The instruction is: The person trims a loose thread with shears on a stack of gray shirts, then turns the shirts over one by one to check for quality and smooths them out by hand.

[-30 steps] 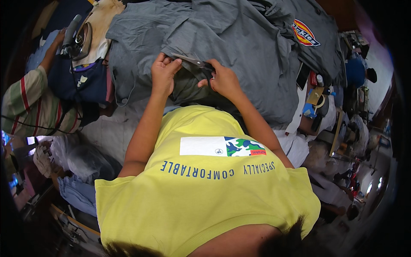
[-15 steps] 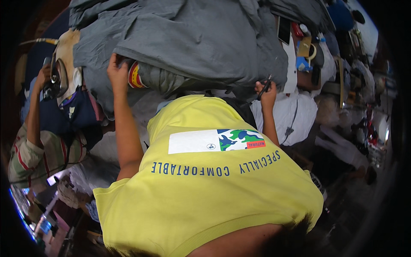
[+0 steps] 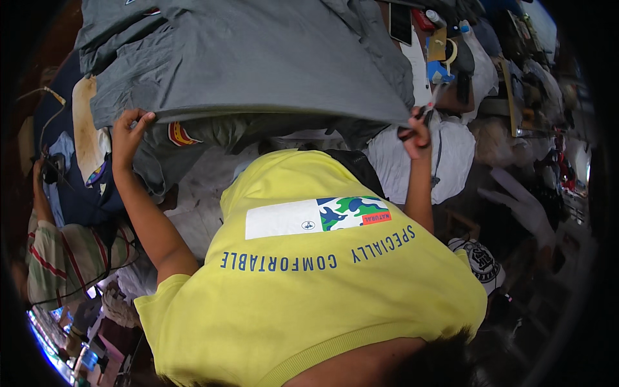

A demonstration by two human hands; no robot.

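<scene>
A grey T-shirt [image 3: 277,71] is spread over the work surface, its near edge stretched straight between my hands. My left hand [image 3: 132,132] pinches the left end of that edge between thumb and fingers. At the right end, my right hand [image 3: 418,137] is closed around dark-handled scissors [image 3: 410,131], partly hidden by the fingers, and meets the shirt's corner. Beneath the raised edge lies more grey cloth with a red and yellow print [image 3: 180,134]. White cloth [image 3: 454,158] hangs beside my right wrist.
On the left, a co-worker's hand [image 3: 39,169] is at a dark iron [image 3: 55,166] near a padded board [image 3: 85,116]. A phone [image 3: 400,24], a tape roll [image 3: 449,51] and a red item [image 3: 422,19] lie at the far right. A white cap [image 3: 480,264] is at lower right.
My left hand has moved left and now grips the shirt's edge. My right hand has shifted right to the corner with the scissors. The edge has become taut, and the view has shifted slightly.
</scene>
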